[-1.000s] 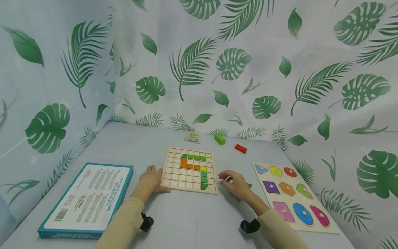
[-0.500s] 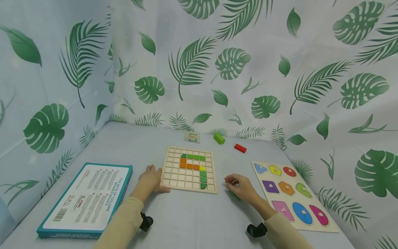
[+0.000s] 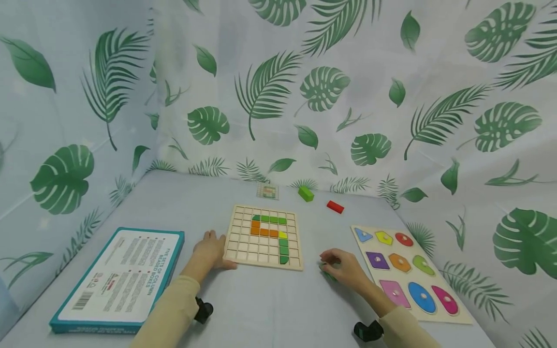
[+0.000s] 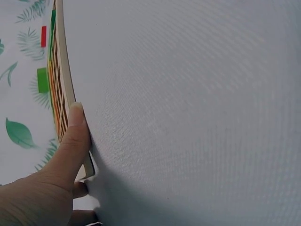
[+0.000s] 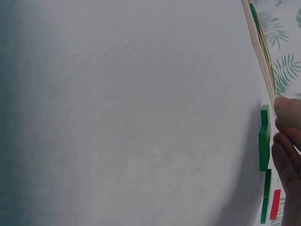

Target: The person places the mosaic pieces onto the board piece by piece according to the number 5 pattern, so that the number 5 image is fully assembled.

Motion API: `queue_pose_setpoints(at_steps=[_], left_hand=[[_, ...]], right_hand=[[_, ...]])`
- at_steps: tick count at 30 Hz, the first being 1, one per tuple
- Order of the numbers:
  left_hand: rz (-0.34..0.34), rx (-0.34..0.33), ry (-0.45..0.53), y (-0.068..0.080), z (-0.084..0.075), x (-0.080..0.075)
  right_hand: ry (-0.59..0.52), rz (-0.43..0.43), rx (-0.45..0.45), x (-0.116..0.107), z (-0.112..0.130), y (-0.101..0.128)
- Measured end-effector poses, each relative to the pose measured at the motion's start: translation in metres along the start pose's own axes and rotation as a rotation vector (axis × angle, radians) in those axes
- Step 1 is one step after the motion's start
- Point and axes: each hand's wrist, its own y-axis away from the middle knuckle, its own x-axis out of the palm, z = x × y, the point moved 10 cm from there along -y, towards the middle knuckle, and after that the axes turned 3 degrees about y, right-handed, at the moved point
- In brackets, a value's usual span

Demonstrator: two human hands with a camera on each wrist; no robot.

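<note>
My left hand [image 3: 210,251] holds the near left corner of a wooden grid board [image 3: 243,246], its thumb [image 4: 76,127] along the front edge and its other fingers at the side. Orange [image 3: 264,232], green [image 3: 284,250] and yellow [image 3: 283,235] pieces form a winding path on the grid. Right of the board, my right hand [image 3: 344,268] is low over the table with loosely bent fingers. Beneath it lie loose green pieces [image 3: 327,274]. The right wrist view shows these green pieces [image 5: 265,141] standing close beside the fingertips, with nothing visible between the fingers.
A pattern card [image 3: 267,191], a light green block [image 3: 306,194] and a red block [image 3: 335,207] lie behind the board. On the right is a knobbed shape puzzle [image 3: 404,280]; on the left, a teal-edged box [image 3: 122,275]. Leaf-print cloth [image 3: 270,96] hangs behind.
My right hand has drawn away from the board's right edge, moving right and toward me over the loose green pieces. The left hand and the board have stayed in place.
</note>
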Motion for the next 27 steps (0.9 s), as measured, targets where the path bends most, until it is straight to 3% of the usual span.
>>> queue_pose_setpoints(at_steps=[11,19,27], left_hand=[[0.014,-0.005,0.015,0.0024,0.0,-0.0002],[-0.001,0.002,-0.001,0.0009,0.0014,0.0003],[0.007,-0.005,0.002,0.0014,0.0016,-0.0014]], right_hand=[[0.107,-0.019,0.041,-0.0014,-0.0021,0.0101],[0.132,-0.015,0.119,-0.0021,-0.0099,0.007],[0.11,0.005,0.08,-0.002,-0.0033,0.002]])
